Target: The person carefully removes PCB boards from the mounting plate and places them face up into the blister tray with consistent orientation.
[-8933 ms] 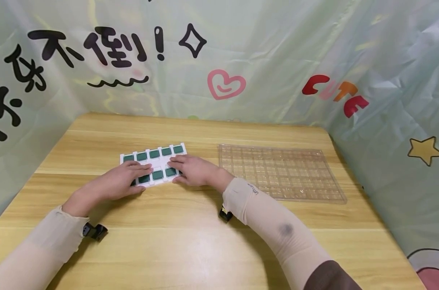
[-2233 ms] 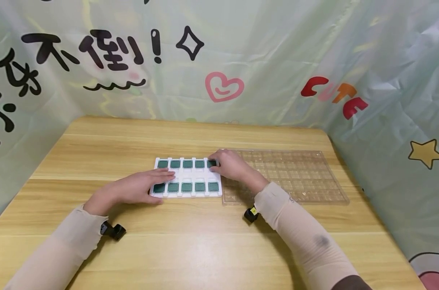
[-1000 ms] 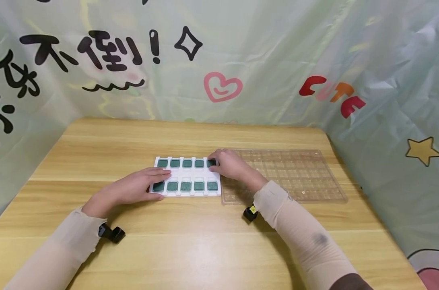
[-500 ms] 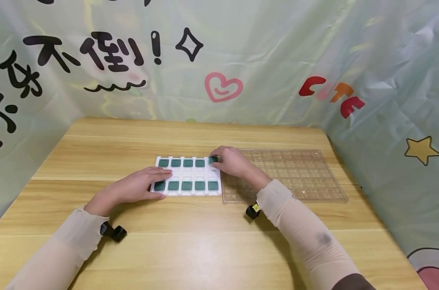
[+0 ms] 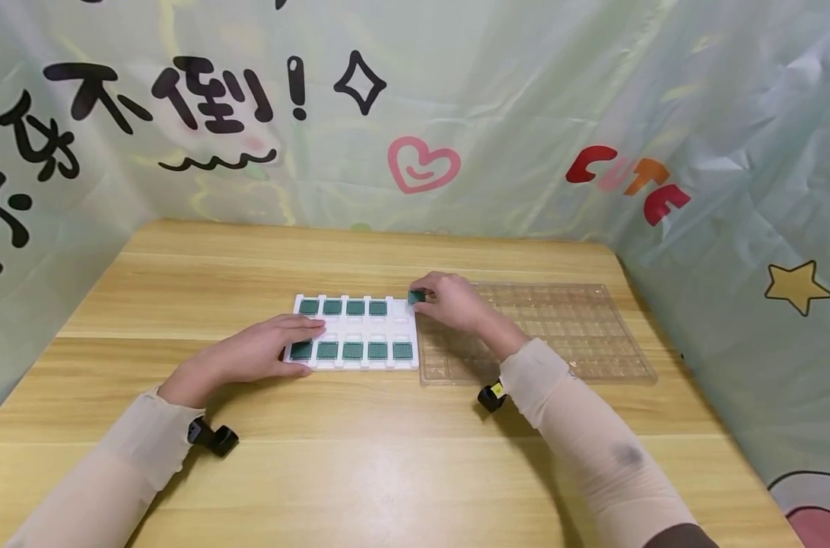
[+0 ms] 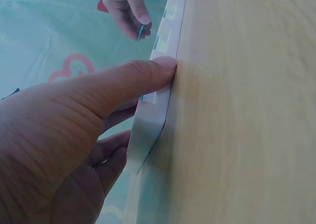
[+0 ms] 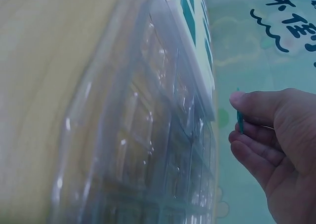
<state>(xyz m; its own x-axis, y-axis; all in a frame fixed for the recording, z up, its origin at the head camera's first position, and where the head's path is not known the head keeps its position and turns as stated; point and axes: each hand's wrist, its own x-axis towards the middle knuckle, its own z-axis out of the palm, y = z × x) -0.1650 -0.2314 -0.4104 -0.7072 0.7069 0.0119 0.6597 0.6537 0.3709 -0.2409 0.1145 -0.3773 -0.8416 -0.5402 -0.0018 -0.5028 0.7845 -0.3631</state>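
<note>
A white tray (image 5: 372,329) lies on the table with two rows of small green circuit-board chips (image 5: 352,351); the slot at its far right end stands bare. My left hand (image 5: 264,350) rests on the tray's left end, fingers stretched over the top and thumb (image 6: 143,75) against the front edge. It covers part of the leftmost near chip. My right hand (image 5: 452,303) pinches one green chip (image 5: 416,297) between thumb and fingertips, up over the tray's far right corner. In the right wrist view, that chip (image 7: 240,116) shows edge-on, above the trays.
A clear plastic tray (image 5: 558,331) with many compartments lies right of the white tray, its left edge against it. The right forearm passes over its near left part. A printed cloth (image 5: 504,129) stands behind the wooden table (image 5: 387,449).
Earlier the white tray slid right, up to the clear tray. In the last second my right hand has lifted the far right chip from its slot and moved right. The left hand stays put.
</note>
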